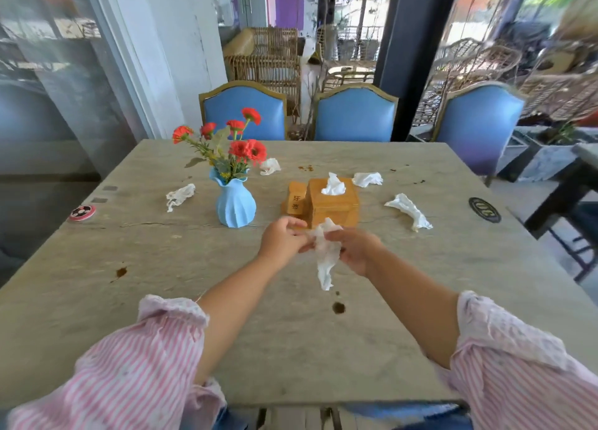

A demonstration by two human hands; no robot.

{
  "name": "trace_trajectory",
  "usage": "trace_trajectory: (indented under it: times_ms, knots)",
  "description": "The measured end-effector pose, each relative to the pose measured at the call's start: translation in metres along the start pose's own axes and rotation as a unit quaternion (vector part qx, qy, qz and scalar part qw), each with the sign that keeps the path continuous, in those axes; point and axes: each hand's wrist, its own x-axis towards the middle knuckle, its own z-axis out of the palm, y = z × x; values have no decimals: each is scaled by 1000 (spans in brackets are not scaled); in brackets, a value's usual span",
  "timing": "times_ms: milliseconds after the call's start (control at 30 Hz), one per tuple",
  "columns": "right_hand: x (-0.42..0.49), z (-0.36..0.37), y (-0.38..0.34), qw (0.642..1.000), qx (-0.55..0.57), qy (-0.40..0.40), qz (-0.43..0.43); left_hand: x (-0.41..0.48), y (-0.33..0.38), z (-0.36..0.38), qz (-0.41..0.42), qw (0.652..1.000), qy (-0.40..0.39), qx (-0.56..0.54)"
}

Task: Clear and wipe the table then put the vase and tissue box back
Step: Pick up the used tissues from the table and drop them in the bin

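A blue ribbed vase [235, 208] with red flowers stands left of centre on the stone table [161, 268]. Right of it is a wooden tissue box [335, 204] with a tissue poking out the top and a small wooden holder [296, 201] against its left side. My left hand [281, 242] and my right hand [356, 250] meet just in front of the box, both gripping one white tissue [326, 256] that hangs down between them. Several crumpled tissues lie around: one far left [179, 196], one behind the vase [270, 166], one behind the box [367, 179], one at the right [409, 211].
Brown stains mark the table near me [338, 307], at the left [121, 271] and at the back [305, 168]. A red round badge [82, 212] sits at the left edge, a dark oval one [484, 209] at the right. Three blue chairs [355, 114] line the far side.
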Motion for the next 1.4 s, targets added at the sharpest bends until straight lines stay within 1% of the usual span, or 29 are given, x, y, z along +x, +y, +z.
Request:
trace_trajectory:
  times_ms: [100, 333, 500, 633, 767, 833, 1033, 1167, 1233, 1400]
  knots:
    - [-21, -60, -17, 999, -39, 17, -25, -13, 21, 50, -3, 1000, -27, 6]
    - [-75, -222, -39, 999, -30, 22, -39, -46, 45, 196, 23, 988, -69, 136]
    - [-105, -315, -31, 997, -7, 74, -39, -72, 52, 295, 16, 979, -102, 174]
    - [-116, -381, -17, 995, 9, 97, -24, -77, 65, 362, 39, 962, -137, 232]
    - [-107, -451, -5, 985, 57, 160, -32, -65, 72, 425, 66, 952, -153, 258]
    - [-97, -484, -1, 981, 63, 180, -30, -56, 69, 457, 80, 947, -159, 268]
    - [-58, -581, -8, 980, 58, 187, -33, -26, 67, 556, 122, 933, -155, 300]
    - [-33, -640, -15, 981, 29, 192, -5, -12, 69, 610, 117, 926, -165, 320]
    - [-21, -665, -20, 983, 25, 180, 0, -5, 72, 634, 107, 925, -170, 324]
    - [11, -721, -26, 985, -8, 167, 41, 11, 71, 686, 56, 927, -172, 328]
